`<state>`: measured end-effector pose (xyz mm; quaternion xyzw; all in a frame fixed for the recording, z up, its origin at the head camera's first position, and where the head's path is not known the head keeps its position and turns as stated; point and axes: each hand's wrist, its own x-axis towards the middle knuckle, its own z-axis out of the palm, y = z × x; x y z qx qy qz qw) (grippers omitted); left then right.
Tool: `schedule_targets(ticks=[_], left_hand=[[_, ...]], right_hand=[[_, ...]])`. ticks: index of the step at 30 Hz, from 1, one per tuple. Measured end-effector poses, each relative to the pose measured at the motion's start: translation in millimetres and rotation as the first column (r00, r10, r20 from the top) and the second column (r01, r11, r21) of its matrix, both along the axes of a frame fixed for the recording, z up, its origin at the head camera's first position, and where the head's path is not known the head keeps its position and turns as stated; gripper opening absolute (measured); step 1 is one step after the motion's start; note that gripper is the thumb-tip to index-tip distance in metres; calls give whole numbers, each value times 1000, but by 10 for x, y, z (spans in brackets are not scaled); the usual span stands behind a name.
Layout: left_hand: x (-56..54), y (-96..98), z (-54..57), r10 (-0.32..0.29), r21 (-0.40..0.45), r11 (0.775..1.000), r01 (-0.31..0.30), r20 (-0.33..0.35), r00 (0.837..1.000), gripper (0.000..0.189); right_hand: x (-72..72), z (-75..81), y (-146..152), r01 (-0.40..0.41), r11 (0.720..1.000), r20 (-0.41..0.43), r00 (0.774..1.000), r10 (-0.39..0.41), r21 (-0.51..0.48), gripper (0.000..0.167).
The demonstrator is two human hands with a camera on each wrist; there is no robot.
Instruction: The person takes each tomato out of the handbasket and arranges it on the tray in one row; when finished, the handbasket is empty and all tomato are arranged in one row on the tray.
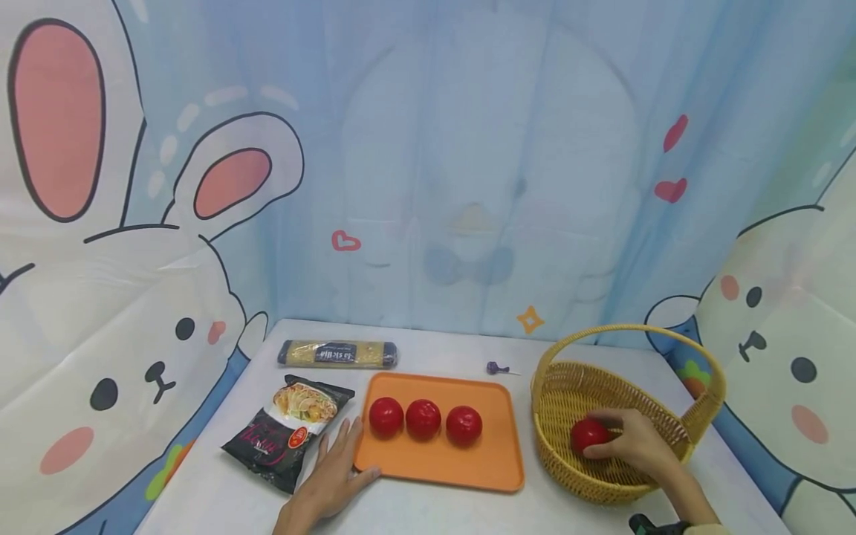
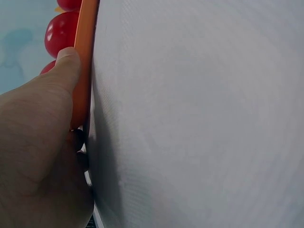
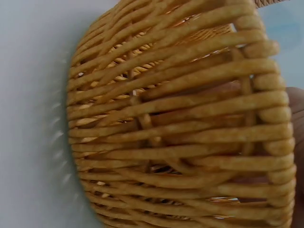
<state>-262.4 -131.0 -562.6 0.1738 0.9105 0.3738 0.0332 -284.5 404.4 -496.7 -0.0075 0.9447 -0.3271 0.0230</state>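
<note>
My right hand (image 1: 631, 443) reaches into the yellow wicker basket (image 1: 598, 490) and grips a red apple (image 1: 587, 435) low inside it. In the right wrist view the woven basket wall (image 3: 190, 128) hides most of that hand. On the orange tray (image 1: 461, 469), three more glossy red apples stand in a row: a left apple (image 1: 386, 417), a middle apple (image 1: 423, 420) and a right apple (image 1: 464, 426). My left hand (image 1: 333, 475) lies at the tray's front left corner, fingers extended along its left side. Its thumb (image 2: 69, 66) touches the front rim.
A black noodle bag (image 1: 274, 446) lies left of the tray, close to my left hand. Behind it is a long pack of spaghetti (image 1: 337, 354). A small purple object (image 1: 495, 368) sits behind the tray. The basket's tall handle (image 1: 628, 328) arches over it. A patterned curtain (image 1: 435, 171) hangs behind the table.
</note>
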Motion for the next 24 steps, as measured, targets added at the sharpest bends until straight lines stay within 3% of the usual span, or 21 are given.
schedule_targets(ticks=[7,11,19,24], left_hand=[[-27,-10,-20,6,5,1000,-6,-21,1000,96],[-28,-16,-33,18,1,1000,-18,6,1000,96],[-9,-4,-36,10,-3,1000,-10,11,1000,97],[-16,1,-36,11,-7,1000,-11,6,1000,98]], right_hand=[[-82,145,13,-57,998,45,997,59,-33,89],[-138,176,71,-88,993,65,993,93,-85,86],[-241,59,284,-250,950,101,957,272,-187,67],[-259,-7,374,-272,928,136,940,313,-253,62]])
